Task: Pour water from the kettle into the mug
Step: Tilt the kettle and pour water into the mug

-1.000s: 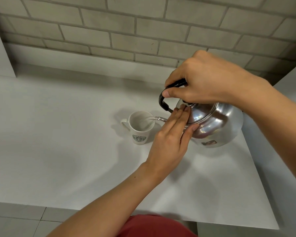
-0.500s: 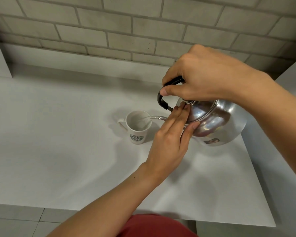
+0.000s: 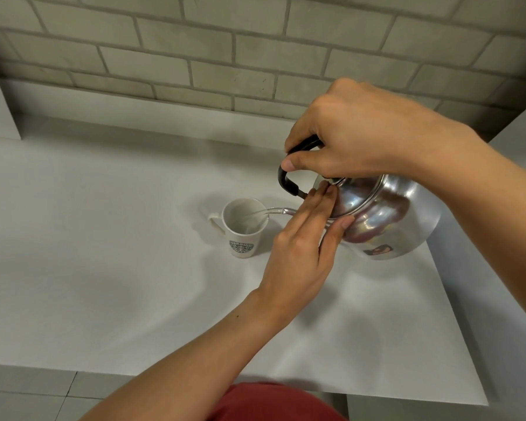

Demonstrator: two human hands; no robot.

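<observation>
Pouring: right hand (image 3: 362, 135) is gripping the tilted kettle (image 3: 386, 217), left hand (image 3: 304, 238) open, flat on its lid, spout over the mug (image 3: 245, 227); levelling likely comes next.

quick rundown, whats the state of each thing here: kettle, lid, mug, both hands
kettle: lifted, tipped toward the mug, pouring
lid: on, held in place by fingers
mug: upright on the table, taking water
right hand: shut on the kettle's black handle
left hand: open, fingers flat against the lid
</observation>
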